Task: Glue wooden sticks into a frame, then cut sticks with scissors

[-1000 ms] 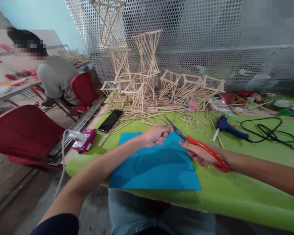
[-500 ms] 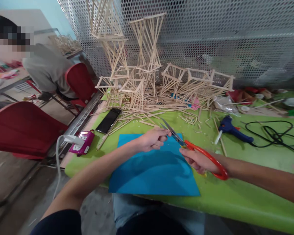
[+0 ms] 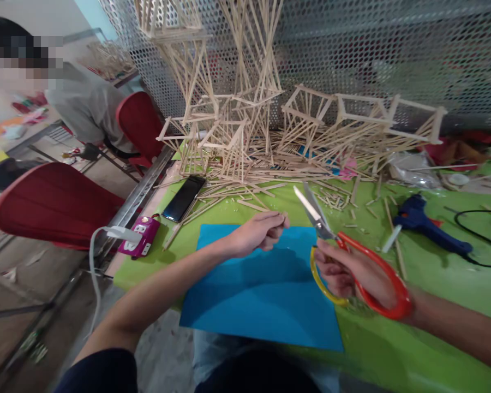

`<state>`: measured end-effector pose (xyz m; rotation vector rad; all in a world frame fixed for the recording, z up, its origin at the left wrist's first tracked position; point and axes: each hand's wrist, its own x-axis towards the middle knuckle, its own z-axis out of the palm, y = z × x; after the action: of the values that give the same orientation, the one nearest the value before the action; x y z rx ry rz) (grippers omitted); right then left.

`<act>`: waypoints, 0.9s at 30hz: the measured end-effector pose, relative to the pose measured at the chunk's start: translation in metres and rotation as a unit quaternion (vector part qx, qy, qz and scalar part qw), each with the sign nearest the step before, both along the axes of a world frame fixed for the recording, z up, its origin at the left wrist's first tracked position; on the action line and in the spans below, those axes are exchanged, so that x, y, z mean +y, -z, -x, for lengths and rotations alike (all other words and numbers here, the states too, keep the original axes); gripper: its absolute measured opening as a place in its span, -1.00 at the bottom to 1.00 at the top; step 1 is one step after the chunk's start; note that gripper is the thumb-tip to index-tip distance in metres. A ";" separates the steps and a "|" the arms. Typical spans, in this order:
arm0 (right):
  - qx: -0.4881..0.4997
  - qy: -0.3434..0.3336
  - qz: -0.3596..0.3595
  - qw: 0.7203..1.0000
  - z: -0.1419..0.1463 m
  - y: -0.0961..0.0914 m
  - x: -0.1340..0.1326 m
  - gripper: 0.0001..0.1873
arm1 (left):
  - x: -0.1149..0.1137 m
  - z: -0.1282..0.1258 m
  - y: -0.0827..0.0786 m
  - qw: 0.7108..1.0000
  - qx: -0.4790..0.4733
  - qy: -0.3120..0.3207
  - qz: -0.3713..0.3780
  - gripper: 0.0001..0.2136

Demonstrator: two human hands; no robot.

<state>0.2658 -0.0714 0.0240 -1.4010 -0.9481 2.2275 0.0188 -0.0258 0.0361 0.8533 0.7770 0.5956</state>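
My left hand (image 3: 257, 234) is closed in a pinch over the top edge of a blue sheet (image 3: 253, 297); whatever its fingertips hold is too small to make out. To its right, my right hand (image 3: 343, 268) grips a pair of scissors (image 3: 319, 222) with one red and one yellow handle. Their blades are partly spread and point up and left, apart from my left hand. Just beyond the hands lie short cut wooden stick pieces (image 3: 333, 197) on the green tabletop (image 3: 425, 333).
Stick-built frames (image 3: 233, 134) stand against a perforated metal screen (image 3: 372, 49). A phone (image 3: 184, 197) and a purple power strip (image 3: 141, 236) lie at left, a blue glue gun (image 3: 427, 224) at right. Beyond the red chairs (image 3: 53, 204) sits a person (image 3: 85, 106).
The scissors have drawn away from my left fingertips to the right, with my right hand, and their blades stand wider apart. The view has shifted slightly; my left hand keeps its pinch.
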 end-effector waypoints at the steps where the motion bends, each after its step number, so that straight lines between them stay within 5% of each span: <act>1: 0.018 0.019 -0.006 1.000 -0.001 -0.003 0.008 -0.22 | 0.002 0.000 0.005 1.000 -0.021 -0.006 -0.012 -0.72; 7: 0.041 0.104 -0.174 0.978 -0.001 -0.011 0.037 -0.29 | 0.013 -0.001 0.032 0.994 -0.036 -0.060 -0.087 -0.57; 10: -0.033 0.104 -0.298 0.948 0.001 -0.009 0.037 -0.37 | 0.015 -0.002 0.038 0.991 -0.005 -0.081 -0.108 -0.52; 15: -0.298 0.100 -0.506 0.803 -0.015 -0.002 0.034 -0.67 | 0.011 -0.003 0.039 0.989 0.018 -0.081 -0.125 -0.42; 19: -0.421 0.057 -0.583 0.692 -0.030 0.008 0.036 -0.72 | 0.003 -0.006 0.039 0.989 0.024 -0.045 -0.135 -0.42; 27: -0.424 -0.005 -0.579 0.696 -0.031 0.005 0.034 -0.74 | -0.010 -0.006 0.022 0.974 0.094 0.042 -0.200 -0.63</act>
<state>0.2967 -0.0371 0.0186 -1.5595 -2.0638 0.3907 0.0247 -0.0357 0.0136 1.3225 0.7990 0.6106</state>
